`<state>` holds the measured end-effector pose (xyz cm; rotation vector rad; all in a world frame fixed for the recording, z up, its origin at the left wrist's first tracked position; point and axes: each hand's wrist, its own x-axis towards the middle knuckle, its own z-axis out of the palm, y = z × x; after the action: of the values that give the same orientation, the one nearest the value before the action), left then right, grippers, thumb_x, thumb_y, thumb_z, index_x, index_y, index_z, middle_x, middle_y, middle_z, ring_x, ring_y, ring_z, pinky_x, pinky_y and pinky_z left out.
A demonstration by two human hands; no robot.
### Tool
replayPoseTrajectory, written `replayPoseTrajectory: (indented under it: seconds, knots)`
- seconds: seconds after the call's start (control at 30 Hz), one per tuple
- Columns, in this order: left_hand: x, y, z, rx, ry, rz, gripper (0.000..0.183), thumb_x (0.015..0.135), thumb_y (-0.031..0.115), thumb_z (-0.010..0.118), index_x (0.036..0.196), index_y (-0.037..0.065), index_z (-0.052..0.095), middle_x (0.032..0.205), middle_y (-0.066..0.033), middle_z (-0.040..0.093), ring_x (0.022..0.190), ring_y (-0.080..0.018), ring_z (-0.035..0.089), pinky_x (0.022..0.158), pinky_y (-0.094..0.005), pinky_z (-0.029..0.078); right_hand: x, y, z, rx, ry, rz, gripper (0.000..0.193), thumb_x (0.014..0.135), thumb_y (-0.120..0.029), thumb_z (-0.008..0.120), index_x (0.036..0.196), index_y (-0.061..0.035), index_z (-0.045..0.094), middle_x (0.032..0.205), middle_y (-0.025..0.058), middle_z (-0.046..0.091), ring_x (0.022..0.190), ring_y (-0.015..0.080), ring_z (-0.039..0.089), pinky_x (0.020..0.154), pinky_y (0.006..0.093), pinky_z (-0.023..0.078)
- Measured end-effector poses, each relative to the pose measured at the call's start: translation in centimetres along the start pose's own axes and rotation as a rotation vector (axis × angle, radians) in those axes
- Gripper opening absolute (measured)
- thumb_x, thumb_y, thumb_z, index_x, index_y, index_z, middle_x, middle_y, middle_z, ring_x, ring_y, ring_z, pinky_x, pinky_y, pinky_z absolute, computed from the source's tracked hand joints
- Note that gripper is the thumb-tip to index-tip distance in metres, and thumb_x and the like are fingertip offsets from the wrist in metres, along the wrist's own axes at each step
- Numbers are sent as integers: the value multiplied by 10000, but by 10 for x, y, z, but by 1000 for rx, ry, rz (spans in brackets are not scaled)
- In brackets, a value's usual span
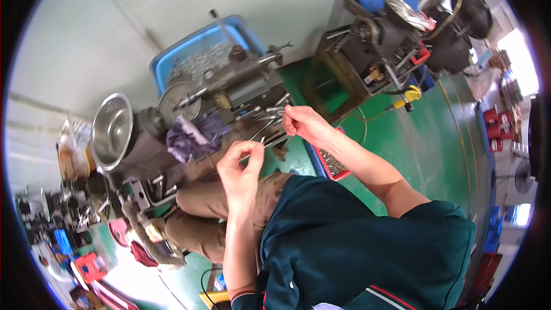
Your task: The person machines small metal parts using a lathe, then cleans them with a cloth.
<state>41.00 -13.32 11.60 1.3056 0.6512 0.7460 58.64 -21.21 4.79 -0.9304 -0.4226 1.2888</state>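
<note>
My left hand (240, 166) is closed in a pinch, thumb against forefinger, on a thin metal rod (275, 142) that slants up toward the right. My right hand (307, 124) is a little higher and farther right, its fingertips pressed together. What they grip, if anything, is too small to make out against the metal behind. Both hands are in front of a dark bench machine (247, 89) with a long shaft and several slim tools on its bed. A crumpled purple-grey cloth (195, 136) lies on the machine, left of my hands.
Behind the machine, a blue tub (163, 66) holds many small metal parts. A steel bowl (113, 129) stands at the left. Below my right forearm is a red tray (337, 169) of small parts. Another machine (373, 46) on a metal stand is at the far right.
</note>
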Motion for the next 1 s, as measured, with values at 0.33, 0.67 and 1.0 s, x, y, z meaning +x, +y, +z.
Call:
replayPoseTrajectory:
  seconds: [0.33, 0.67, 1.0]
  knots:
    - [19, -5, 16, -4, -112, -15, 41, 744, -37, 531, 731, 0, 543, 698, 24, 488, 640, -46, 411, 603, -167, 323, -138, 27, -239, -287, 1514, 20, 290, 712, -212, 622, 903, -66, 460, 779, 25, 516, 609, 126, 454, 494, 288, 368]
    - [24, -10, 19, 16, -135, -8, 39, 745, -20, 534, 713, 0, 541, 692, 16, 484, 632, -56, 403, 608, -184, 326, -158, -55, -222, -544, 1237, -523, 843, 599, -193, 730, 1245, -3, 222, 1195, 128, 368, 1068, 224, 391, 884, 322, 332]
    - [20, -20, 19, 47, -149, 33, 15, 764, 17, 543, 750, 17, 549, 694, 33, 509, 633, -29, 434, 594, -154, 334, -166, -102, -209, -491, 1102, -353, 410, 719, -221, 645, 1032, 2, 501, 959, 53, 558, 881, 126, 507, 805, 251, 370]
